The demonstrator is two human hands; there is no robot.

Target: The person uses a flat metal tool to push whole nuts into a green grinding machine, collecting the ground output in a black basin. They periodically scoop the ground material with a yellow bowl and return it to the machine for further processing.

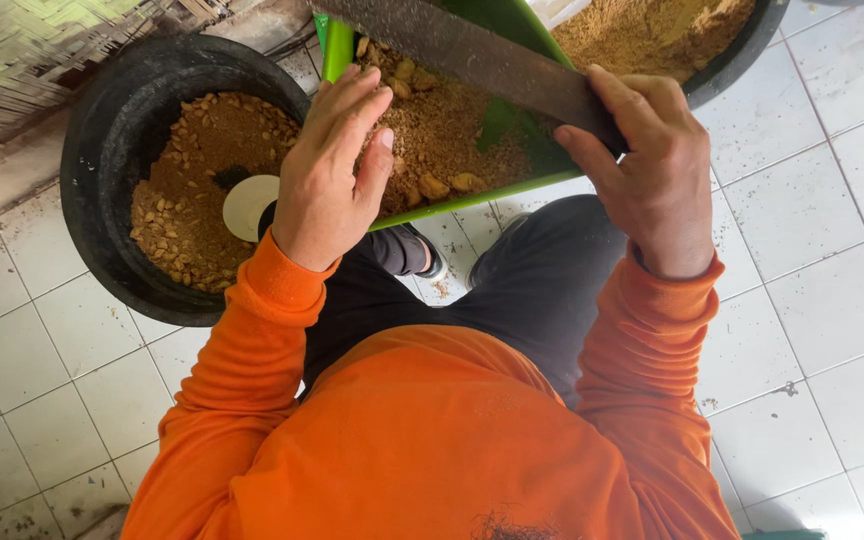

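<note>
Over the green tray [537,182], right hand [647,170] grips a big blade [472,55], handle hidden; left hand [332,170] rests open on brown crumbs [442,130]; tray's far end cut off.

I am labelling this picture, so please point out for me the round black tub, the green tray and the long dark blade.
round black tub [102,150]: head view, on its bare left wall.
green tray [337,50]: head view, on its left rim.
long dark blade [472,55]: head view, on the flat middle.
</note>
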